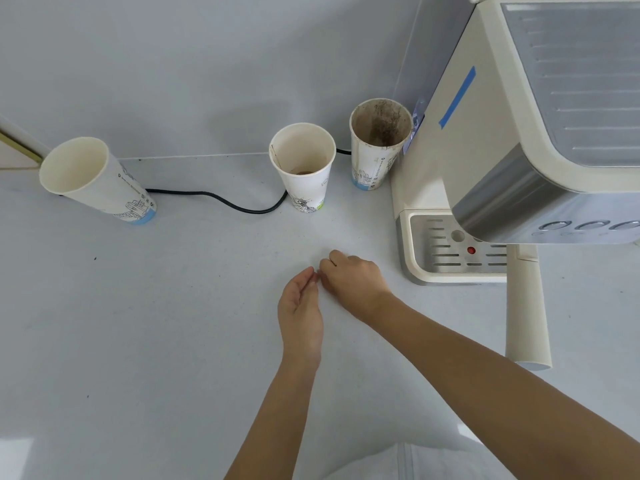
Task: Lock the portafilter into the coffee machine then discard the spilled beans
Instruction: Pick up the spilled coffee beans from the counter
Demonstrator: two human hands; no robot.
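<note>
Portafilter handle (527,306) — right of both hands (323,292)

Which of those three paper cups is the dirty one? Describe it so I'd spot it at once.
Start at the cream coffee machine on the right. The paper cup standing right beside its left side, against the wall, is the one. Unlike the other two cups, its inside wall is streaked with brown grounds.
</note>
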